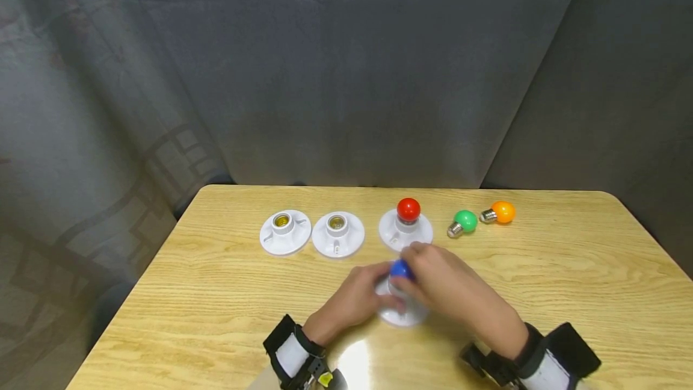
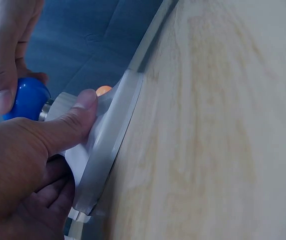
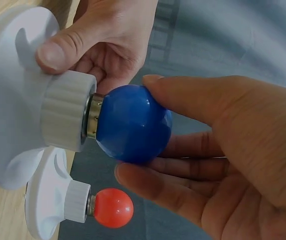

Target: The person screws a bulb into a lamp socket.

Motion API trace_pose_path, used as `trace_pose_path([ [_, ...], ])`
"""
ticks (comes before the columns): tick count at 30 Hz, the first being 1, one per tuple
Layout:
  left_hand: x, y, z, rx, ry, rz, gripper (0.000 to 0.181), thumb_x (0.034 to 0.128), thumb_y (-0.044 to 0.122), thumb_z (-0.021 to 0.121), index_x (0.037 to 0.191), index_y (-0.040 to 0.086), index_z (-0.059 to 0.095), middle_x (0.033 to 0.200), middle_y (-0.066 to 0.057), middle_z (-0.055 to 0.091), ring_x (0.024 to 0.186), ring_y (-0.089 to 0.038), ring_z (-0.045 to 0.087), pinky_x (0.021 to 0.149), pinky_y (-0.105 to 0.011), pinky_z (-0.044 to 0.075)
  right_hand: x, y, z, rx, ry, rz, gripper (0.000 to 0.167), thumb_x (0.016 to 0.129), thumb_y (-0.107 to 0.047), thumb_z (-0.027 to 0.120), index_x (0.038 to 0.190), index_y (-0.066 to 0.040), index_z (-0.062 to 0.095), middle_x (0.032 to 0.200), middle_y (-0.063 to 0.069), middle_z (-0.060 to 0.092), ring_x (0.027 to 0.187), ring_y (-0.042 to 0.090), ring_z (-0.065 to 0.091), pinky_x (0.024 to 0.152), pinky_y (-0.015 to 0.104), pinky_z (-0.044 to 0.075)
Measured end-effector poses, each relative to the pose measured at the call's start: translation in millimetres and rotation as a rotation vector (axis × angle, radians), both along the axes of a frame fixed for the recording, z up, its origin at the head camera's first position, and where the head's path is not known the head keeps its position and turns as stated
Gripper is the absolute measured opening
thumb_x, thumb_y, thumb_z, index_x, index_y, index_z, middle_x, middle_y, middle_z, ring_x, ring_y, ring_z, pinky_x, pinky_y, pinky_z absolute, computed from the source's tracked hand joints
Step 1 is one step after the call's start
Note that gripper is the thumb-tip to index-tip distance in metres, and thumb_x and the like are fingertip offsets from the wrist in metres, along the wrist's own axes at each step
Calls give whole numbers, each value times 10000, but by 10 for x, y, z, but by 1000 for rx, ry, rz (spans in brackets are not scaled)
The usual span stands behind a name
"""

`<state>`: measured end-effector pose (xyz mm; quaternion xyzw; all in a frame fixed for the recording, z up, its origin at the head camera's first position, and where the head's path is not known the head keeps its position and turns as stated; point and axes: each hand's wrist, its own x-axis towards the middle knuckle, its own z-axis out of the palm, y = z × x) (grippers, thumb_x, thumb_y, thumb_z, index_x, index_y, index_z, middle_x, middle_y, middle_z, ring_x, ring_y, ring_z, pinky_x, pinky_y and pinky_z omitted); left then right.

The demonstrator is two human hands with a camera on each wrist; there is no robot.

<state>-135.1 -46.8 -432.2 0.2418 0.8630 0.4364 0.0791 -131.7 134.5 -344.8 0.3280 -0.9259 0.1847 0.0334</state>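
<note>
Two loose bulbs [image 1: 466,221] lie right, two left holders [image 1: 350,243] stand bare, one red bulb [image 1: 408,209] is socketed; the right hand [image 1: 441,275] pinches a part-seated blue bulb [image 3: 134,124] in the near holder [image 3: 65,112] the left hand [image 1: 360,294] grips.

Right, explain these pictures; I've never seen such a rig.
No machine here, just a person working bare-handed. The wide picture is from the head, looking down; the close ones are from the left and right wrists. On the wooden table are two bulbless white lamp holders, a third holder carrying a red bulb, plus a loose green bulb and orange bulb. The left hand grips a fourth holder; the right hand holds a blue bulb, its metal end partly inside that holder.
</note>
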Motion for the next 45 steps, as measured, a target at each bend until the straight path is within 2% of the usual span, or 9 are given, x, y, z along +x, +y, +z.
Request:
trace_pose_path([
  [6, -5, 3, -9, 21, -14, -4, 600, 769, 328, 797, 1326, 255, 587, 1276, 26, 665, 1151, -93, 633, 1041, -285, 476, 5, -20, -19, -23, -36, -48, 234, 846, -288, 743, 784, -113, 601, 640, -77, 464, 529, 17, 390, 457, 145, 344],
  [17, 0, 6, 0, 18, -21, 2, 606, 765, 323, 802, 1327, 262, 585, 1277, 24, 664, 1171, -110, 627, 1048, -300, 473, 8, -49, -43, -18, -17, -108, 301, 815, -354, 766, 760, -113, 594, 608, -76, 440, 494, 24, 386, 435, 146, 340],
  [32, -2, 3, -3, 12, -10, 2, 616, 765, 315, 803, 1336, 254, 580, 1297, 32, 652, 1206, -112, 605, 1073, -305, 453, 13, -49, 8, -25, -27, -98, 241, 836, -268, 751, 744, -99, 606, 583, -61, 443, 481, 23, 382, 423, 142, 331],
  [45, -5, 2, 10, 22, -26, -8, 587, 772, 329, 796, 1317, 256, 592, 1256, 28, 676, 1129, -82, 639, 1018, -263, 485, 30, -42, 8, -10, -47, -115, 275, 833, -312, 756, 807, -69, 630, 623, -45, 481, 514, 39, 415, 451, 148, 359],
])
